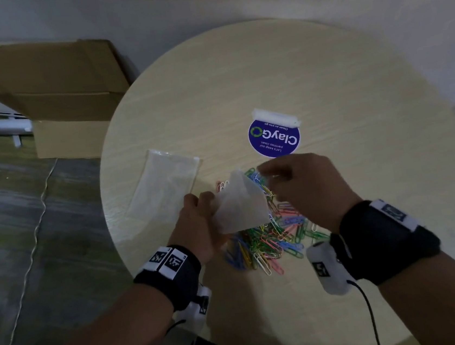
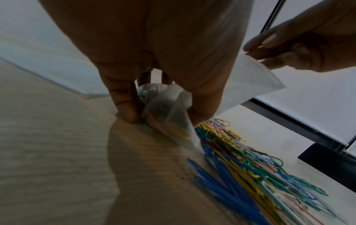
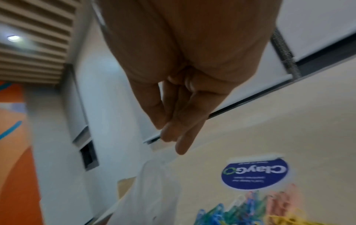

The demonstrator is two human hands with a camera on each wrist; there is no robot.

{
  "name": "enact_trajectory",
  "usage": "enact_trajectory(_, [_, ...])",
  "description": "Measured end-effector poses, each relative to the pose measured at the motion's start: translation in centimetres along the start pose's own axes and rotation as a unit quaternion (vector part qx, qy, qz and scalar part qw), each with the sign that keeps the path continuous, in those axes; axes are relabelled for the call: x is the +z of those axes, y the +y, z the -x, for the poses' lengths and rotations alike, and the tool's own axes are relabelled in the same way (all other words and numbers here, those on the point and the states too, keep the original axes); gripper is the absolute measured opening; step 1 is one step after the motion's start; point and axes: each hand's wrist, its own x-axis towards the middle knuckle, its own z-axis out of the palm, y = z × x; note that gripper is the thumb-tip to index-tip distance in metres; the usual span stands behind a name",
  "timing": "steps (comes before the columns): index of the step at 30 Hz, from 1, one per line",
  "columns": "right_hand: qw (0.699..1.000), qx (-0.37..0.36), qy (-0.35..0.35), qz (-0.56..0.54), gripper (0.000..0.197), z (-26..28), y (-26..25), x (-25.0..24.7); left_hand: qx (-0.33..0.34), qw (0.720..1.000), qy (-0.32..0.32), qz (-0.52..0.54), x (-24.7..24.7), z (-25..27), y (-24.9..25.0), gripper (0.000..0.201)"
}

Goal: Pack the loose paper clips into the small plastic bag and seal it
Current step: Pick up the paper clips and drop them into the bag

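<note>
Office break area or pantry

A round table (image 1: 323, 76) bears a sticker (image 1: 275, 140) about keeping pantries clean; cardboard boxes (image 1: 50, 93) sit on carpet, under a slatted ceiling (image 3: 34, 45).

Dim, low-contrast frames with soft noise, the round table (image 1: 323, 82) the brightest patch, a hand's broad shadow on it in the left wrist view, motion blur and wide-angle stretch toward edges beyond it.

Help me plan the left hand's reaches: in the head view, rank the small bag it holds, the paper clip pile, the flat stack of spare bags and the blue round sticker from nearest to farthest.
From the left hand:
1. Small bag, pinched in it.
2. Paper clip pile, just right.
3. Spare bags, ahead-left.
4. Blue sticker, far side, ahead-right.
</note>
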Motion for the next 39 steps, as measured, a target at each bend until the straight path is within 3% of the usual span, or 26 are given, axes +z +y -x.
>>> enact_trajectory(2, [0.998,0.039,0.042,-0.035,0.019,0.7,2.7,-0.8,-0.01,1.0,-0.01,0.004,0.0,0.0,-0.2,0.078])
enact_trajectory(4, [0.994,0.092,0.037,0.04,0.021,2.0,6.3,-1.0,-0.013,1.0,-0.018,0.016,-0.1,0.0,-0.4,0.079])
enact_trajectory(8, [0.946,0.217,-0.1,0.219,0.06,6.0,11.9,1.2,0.009,1.0,-0.01,0.014,0.0,0.3,-1.1,0.078])
enact_trajectory(13, [0.966,0.142,-0.051,0.209,0.021,5.3,11.8,4.4,0.015,1.0,-0.004,0.017,0.0,0.5,-1.3,0.079])
enact_trajectory(17, [0.981,0.103,0.007,0.165,0.02,3.3,11.3,3.8,0.011,1.0,-0.007,0.016,-0.2,0.6,-1.1,0.079])
enact_trajectory(19, [0.98,0.101,0.055,0.16,0.033,2.4,11.4,3.1,0.009,1.0,-0.006,0.014,-0.2,0.7,-1.1,0.079])
enact_trajectory(22, [0.965,0.128,0.009,0.23,0.062,1.5,11.2,3.9,0.008,1.0,-0.007,0.012,-0.1,0.7,-1.1,0.08])
enact_trajectory(25, [0.958,0.095,-0.049,0.265,0.068,1.9,10.1,5.5,0.007,1.0,-0.003,0.011,-0.2,0.7,-1.0,0.079])
enact_trajectory(28, [0.957,0.068,-0.086,0.267,0.06,2.6,10.0,6.1,0.004,1.0,-0.003,0.014,-0.2,0.8,-1.0,0.079])
enact_trajectory(30, [0.963,0.068,-0.071,0.252,0.055,3.0,10.3,5.9,0.003,1.0,-0.003,0.019,-0.2,0.8,-1.0,0.078])
enact_trajectory(33, [0.967,0.085,-0.037,0.236,0.068,3.4,10.4,5.5,0.004,1.0,0.0,0.021,-0.3,0.9,-1.0,0.078])
enact_trajectory(35, [0.962,0.081,-0.051,0.256,0.071,3.4,10.6,5.6,0.003,1.0,0.0,0.019,-0.2,0.9,-1.1,0.078])
enact_trajectory(39, [0.96,0.037,-0.065,0.269,0.043,3.5,10.6,6.2,0.004,1.0,0.0,0.024,0.0,0.8,-1.2,0.078])
